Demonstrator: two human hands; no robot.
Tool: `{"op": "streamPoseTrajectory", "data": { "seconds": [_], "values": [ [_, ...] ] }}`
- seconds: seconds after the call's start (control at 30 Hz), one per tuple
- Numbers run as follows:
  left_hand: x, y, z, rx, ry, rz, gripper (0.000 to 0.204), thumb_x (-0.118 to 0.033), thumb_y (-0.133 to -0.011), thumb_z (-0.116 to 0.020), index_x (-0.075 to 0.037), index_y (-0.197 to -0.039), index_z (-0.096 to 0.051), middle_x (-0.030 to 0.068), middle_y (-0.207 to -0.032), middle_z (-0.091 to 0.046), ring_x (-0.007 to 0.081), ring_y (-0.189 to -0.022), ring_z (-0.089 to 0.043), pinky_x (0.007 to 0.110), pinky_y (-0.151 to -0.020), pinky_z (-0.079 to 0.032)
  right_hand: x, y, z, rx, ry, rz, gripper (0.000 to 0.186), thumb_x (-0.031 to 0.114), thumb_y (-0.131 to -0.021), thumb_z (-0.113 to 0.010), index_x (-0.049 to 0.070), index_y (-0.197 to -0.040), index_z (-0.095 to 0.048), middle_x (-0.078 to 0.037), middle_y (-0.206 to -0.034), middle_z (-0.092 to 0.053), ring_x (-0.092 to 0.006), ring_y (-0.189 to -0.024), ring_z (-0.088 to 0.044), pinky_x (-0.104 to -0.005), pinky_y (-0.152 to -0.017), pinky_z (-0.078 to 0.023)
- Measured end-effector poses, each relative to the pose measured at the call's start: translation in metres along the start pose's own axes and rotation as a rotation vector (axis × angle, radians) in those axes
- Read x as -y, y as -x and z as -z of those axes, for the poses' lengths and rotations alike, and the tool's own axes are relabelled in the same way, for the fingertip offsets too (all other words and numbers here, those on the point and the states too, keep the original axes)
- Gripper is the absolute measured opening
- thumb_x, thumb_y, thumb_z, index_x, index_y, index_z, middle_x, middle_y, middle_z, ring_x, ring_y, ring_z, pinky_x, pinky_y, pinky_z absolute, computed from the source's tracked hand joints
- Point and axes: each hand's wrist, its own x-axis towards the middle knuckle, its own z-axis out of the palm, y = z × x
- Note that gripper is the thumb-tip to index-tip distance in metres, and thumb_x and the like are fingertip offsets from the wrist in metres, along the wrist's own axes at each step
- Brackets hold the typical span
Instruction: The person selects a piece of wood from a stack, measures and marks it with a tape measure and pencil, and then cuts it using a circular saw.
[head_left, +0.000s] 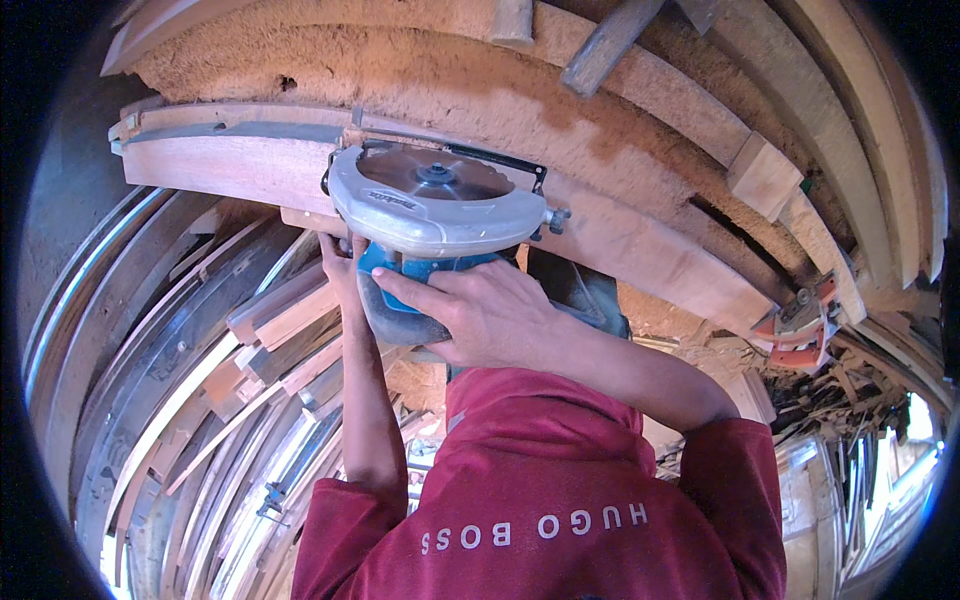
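My right hand (490, 312) is wrapped around the rear handle of a circular saw (440, 225) with a blue body and pale grey guard. Its index finger stretches along the blue housing. The round blade (430, 172) shows within the guard. Against the saw's base lies a long pinkish wooden board (230, 165), running from the far left towards the right. My left hand (342, 268) reaches up beside the saw's front, at the board's near edge. Its fingers are bent and partly hidden by the saw, so what they grip cannot be made out.
Sawdust (420, 75) coats the surface beyond the board. A wooden block (765, 175) sits at the far right, above an orange-red power tool (800, 322). Stacked planks (230, 390) fill the left side. A loose wood piece (612, 48) lies at the back.
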Motion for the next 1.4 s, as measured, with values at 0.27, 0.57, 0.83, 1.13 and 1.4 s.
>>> {"op": "streamPoseTrajectory", "data": {
  "seconds": [0.27,0.57,0.83,1.13,1.4],
  "values": [
    [-0.012,0.002,-0.004,-0.033,-0.100,-0.036,0.051,-0.023,-0.100,-0.073,0.001,-0.139,-0.051,0.0109,-0.114,-0.070,0.0145,-0.096,-0.065,0.030,-0.081,-0.053,-0.006,0.003,-0.001,-0.023,-0.032,-0.018,0.088,0.035,-0.073,-0.087,0.022,-0.152,-0.051,-0.010,-0.098,-0.073,-0.0338,-0.085,-0.073,-0.0453,-0.074,-0.060],
    [-0.015,0.002,-0.007,-0.021,-0.058,-0.067,0.054,-0.021,-0.101,-0.070,0.002,-0.144,-0.047,0.0148,-0.124,-0.068,0.0187,-0.105,-0.065,0.033,-0.088,-0.054,0.002,-0.001,0.005,0.030,-0.072,-0.070,0.085,0.029,-0.075,-0.085,0.020,-0.152,-0.051,-0.013,-0.097,-0.073,-0.0348,-0.084,-0.073,-0.0459,-0.074,-0.060],
    [-0.027,0.004,-0.006,-0.017,-0.118,0.100,0.051,-0.018,-0.102,-0.069,0.002,-0.143,-0.047,0.0170,-0.126,-0.066,0.0186,-0.108,-0.064,0.033,-0.090,-0.053,0.005,-0.002,0.005,0.062,-0.027,-0.092,0.086,0.025,-0.078,-0.082,0.018,-0.155,-0.045,-0.015,-0.104,-0.074,-0.0360,-0.089,-0.074,-0.0463,-0.078,-0.060],
    [-0.025,0.003,-0.005,-0.015,-0.063,0.064,0.053,-0.015,-0.102,-0.068,0.001,-0.146,-0.044,0.0143,-0.127,-0.065,0.0183,-0.110,-0.062,0.031,-0.090,-0.051,0.010,-0.004,0.006,0.050,-0.007,-0.095,0.087,0.024,-0.077,-0.081,0.017,-0.155,-0.045,-0.016,-0.097,-0.073,-0.0360,-0.085,-0.074,-0.0471,-0.077,-0.060],
    [-0.019,0.001,-0.006,-0.036,0.007,0.072,0.055,-0.016,-0.101,-0.069,0.001,-0.147,-0.043,0.0121,-0.124,-0.065,0.0168,-0.105,-0.061,0.032,-0.090,-0.049,0.009,-0.002,0.003,0.026,0.018,-0.090,0.092,0.022,-0.074,-0.082,0.021,-0.157,-0.043,-0.012,-0.089,-0.069,-0.0336,-0.078,-0.072,-0.0458,-0.071,-0.059]
  ]
}}
